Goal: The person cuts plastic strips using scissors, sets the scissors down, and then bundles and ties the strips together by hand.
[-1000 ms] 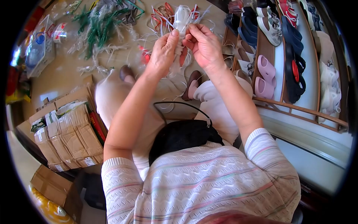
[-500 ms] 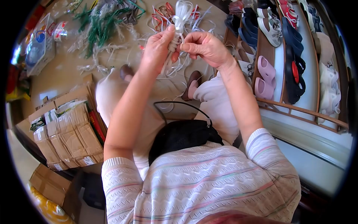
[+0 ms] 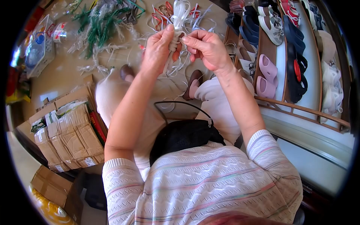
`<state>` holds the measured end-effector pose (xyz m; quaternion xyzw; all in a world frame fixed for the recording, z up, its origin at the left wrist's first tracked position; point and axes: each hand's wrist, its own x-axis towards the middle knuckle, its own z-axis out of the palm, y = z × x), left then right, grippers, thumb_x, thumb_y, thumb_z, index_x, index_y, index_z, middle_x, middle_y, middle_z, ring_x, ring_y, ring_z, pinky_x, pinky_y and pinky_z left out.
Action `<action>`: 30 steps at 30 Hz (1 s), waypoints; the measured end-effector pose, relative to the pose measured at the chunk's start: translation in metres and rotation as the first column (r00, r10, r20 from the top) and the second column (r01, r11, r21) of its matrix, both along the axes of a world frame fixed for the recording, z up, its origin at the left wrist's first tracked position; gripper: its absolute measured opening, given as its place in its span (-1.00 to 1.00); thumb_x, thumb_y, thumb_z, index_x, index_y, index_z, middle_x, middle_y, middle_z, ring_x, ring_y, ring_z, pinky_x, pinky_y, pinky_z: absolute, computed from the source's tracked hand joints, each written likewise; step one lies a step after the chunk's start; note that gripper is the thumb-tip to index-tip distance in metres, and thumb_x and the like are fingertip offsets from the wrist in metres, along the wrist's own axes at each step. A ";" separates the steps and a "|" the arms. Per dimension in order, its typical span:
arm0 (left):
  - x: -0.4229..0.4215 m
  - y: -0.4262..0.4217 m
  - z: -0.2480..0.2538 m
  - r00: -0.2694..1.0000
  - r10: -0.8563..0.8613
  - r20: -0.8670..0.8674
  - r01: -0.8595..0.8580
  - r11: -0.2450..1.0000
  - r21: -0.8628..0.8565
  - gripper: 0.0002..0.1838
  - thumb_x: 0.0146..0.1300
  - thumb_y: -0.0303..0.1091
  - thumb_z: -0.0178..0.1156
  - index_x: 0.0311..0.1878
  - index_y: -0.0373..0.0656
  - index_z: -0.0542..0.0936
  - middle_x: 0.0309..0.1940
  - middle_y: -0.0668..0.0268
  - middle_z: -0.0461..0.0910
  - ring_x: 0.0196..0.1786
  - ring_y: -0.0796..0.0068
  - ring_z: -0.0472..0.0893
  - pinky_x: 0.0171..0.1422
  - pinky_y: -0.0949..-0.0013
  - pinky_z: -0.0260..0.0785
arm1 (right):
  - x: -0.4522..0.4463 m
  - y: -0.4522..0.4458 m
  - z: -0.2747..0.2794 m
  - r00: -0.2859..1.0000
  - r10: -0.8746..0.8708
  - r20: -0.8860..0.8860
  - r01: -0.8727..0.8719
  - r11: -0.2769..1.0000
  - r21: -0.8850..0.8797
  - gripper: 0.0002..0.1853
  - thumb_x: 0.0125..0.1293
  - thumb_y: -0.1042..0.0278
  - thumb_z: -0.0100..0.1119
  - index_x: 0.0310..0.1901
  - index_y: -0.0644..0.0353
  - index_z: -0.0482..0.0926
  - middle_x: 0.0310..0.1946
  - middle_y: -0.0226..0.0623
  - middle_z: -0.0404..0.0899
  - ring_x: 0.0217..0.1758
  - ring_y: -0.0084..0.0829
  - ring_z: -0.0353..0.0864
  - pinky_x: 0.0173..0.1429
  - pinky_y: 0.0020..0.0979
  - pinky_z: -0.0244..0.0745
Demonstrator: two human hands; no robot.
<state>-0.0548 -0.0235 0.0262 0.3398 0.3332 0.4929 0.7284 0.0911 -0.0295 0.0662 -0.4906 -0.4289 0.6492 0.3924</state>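
Observation:
High in the head view, my left hand point(image 3: 159, 47) is closed around a looped bundle of white flat cord point(image 3: 181, 15). The loops stick up above my thumb, and a wrapped, knotted-looking section runs down along my fingers. Beside it on the right, my right hand point(image 3: 208, 48) pinches thumb against forefinger at the bundle's edge. What lies in that pinch is too small to make out; it could be a strand of the cord. Loose white strands dangle beneath both hands. Behind the bundle, red and white cords point(image 3: 161, 17) lie heaped on the floor.
Green and white tangled netting point(image 3: 99, 28) lies at upper left, near a clear plastic bottle point(image 3: 62, 32) and a white basket point(image 3: 39, 48). Cardboard boxes point(image 3: 71, 137) stand to the left. A shoe rack point(image 3: 285, 103) with several pairs fills the right side. A black bag point(image 3: 183, 138) rests on my lap.
My right hand has drawn slightly right from the bundle, its fingers lifting a little. My left hand keeps its hold on the cord and has barely shifted.

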 end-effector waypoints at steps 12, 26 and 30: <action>0.000 0.000 -0.003 0.998 -0.057 0.005 0.057 0.998 -0.026 -0.57 0.29 0.01 -0.04 -0.45 -0.20 0.48 -0.72 0.36 0.43 -0.75 0.66 0.32 -0.68 0.56 0.11 | 0.001 0.003 0.009 0.977 0.131 0.170 -0.134 0.991 0.006 -0.89 0.06 0.40 0.23 -0.46 0.24 0.53 -0.66 -0.52 0.40 -0.63 -0.72 0.34 -0.63 -0.63 0.34; 0.011 -0.002 -0.010 0.987 -0.016 -0.161 0.023 0.999 0.045 -0.55 0.32 -0.01 -0.10 -0.47 -0.20 0.47 -0.72 0.38 0.42 -0.75 0.66 0.31 -0.66 0.58 0.09 | -0.012 -0.002 -0.005 0.969 -0.205 0.137 0.189 0.975 0.120 -0.84 0.11 0.39 0.21 -0.44 0.32 0.51 -0.63 -0.44 0.46 -0.63 -0.68 0.39 -0.65 -0.61 0.37; 0.007 -0.004 -0.004 0.997 -0.028 -0.067 0.025 0.999 -0.048 -0.55 0.32 -0.01 -0.12 -0.46 -0.21 0.46 -0.71 0.37 0.42 -0.74 0.66 0.32 -0.67 0.57 0.10 | -0.013 -0.005 -0.010 0.982 -0.177 0.071 0.169 0.980 0.108 -0.84 0.15 0.38 0.19 -0.38 0.31 0.50 -0.60 -0.40 0.49 -0.61 -0.67 0.44 -0.63 -0.62 0.38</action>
